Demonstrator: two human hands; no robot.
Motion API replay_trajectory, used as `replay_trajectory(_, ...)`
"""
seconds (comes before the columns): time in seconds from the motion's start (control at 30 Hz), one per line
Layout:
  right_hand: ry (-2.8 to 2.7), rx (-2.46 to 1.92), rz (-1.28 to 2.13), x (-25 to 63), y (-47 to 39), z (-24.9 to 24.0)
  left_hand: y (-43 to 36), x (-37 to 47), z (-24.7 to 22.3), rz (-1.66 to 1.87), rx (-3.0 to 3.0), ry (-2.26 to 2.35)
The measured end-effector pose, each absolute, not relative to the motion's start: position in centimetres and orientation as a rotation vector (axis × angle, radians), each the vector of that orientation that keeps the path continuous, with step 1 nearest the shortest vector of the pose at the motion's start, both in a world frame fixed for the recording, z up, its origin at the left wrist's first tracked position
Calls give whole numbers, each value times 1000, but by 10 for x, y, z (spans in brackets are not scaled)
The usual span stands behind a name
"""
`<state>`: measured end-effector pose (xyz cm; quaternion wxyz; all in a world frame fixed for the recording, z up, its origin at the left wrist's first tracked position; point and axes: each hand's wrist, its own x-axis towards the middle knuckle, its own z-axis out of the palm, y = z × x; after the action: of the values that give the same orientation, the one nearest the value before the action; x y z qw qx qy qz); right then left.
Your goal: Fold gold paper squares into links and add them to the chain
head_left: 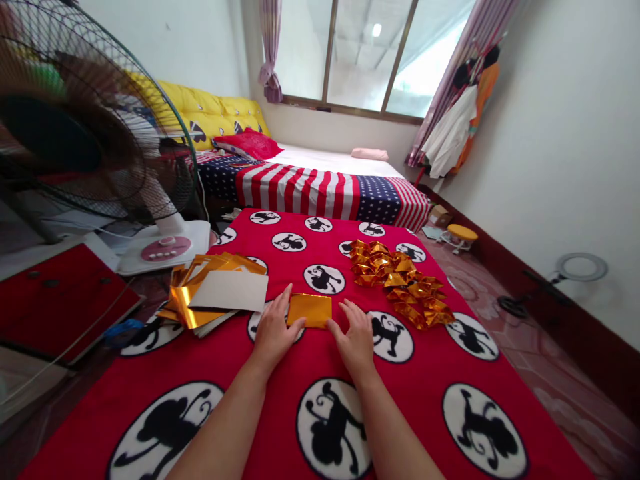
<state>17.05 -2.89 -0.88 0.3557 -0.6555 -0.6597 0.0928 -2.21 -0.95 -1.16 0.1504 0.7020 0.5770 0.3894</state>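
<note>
A small gold foil paper sheet, folded into a rectangle, lies flat on the red cloth with black monkey prints. My left hand rests at its left side, thumb at the near left corner and fingers stretched forward. On the opposite side my right hand has its thumb at the near right corner, its other fingers spread on the cloth. Left of my hands is a loose stack of gold foil sheets with a white-backed sheet on top. Folded gold foil ingots sit in rows to the right.
At the left an electric fan stands beside the cloth, its blades blurred. Beyond the far edge is a bed with a striped, starred cover. A yellow stool and a ring light on a stand are on the right-hand floor.
</note>
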Motion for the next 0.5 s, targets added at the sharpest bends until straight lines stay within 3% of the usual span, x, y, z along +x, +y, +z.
replay_trajectory(0.3, -1637, -1498, 324, 174, -32, -6, -13, -24, 0, 1286, 1710, 1480)
replay_trajectory(0.5, -1550, -1274, 529, 179, -40, -4, -15, -34, 6, 1187, 1898, 1132)
